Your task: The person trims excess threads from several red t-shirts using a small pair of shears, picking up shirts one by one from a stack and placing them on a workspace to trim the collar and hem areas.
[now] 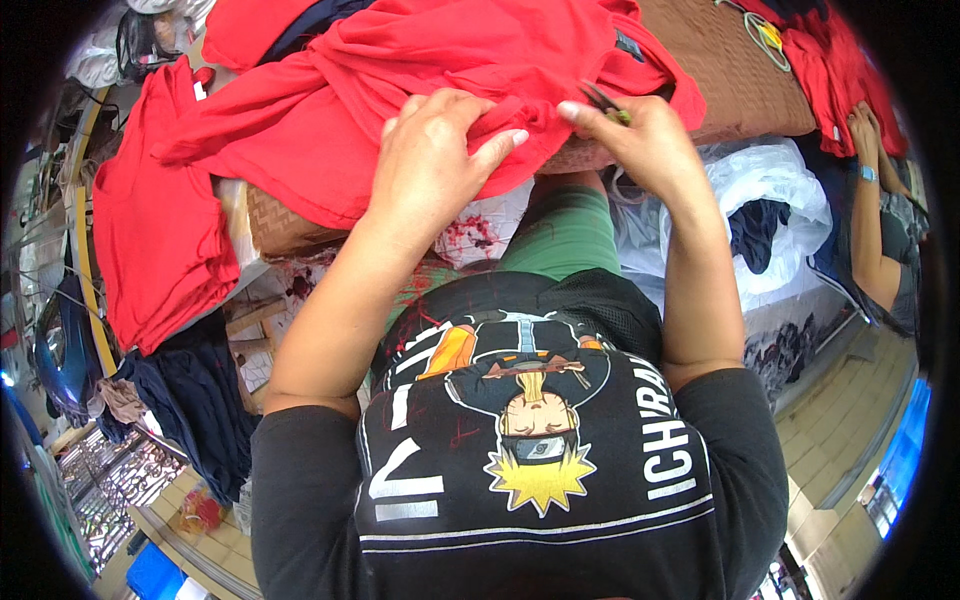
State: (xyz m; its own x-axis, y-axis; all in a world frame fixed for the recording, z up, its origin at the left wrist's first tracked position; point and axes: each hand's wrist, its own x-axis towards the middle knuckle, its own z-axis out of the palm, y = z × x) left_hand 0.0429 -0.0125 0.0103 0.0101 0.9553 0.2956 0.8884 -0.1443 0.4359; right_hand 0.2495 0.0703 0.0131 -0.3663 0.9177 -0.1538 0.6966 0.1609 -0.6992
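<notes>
A red garment (350,120) lies spread over a brown woven-patterned surface (730,70) in front of me, its near edge hanging down. My left hand (430,150) is closed on a bunched fold of it, thumb and fingers pinching the cloth. Just to the right, my right hand (650,145) is closed around small thread snips (604,104). Their dark blades point up and left beside the fold, and part of the handle hides in the palm. A dark label (628,46) shows on the garment beyond my right hand.
More red cloth (160,220) and dark blue cloth (190,390) hang at the left. Red thread scraps lie around my lap. At right stands a clear plastic bag (790,185) with dark cloth. A co-worker's hand (864,130) touches red cloth at far right, near a yellow-green cord (768,38).
</notes>
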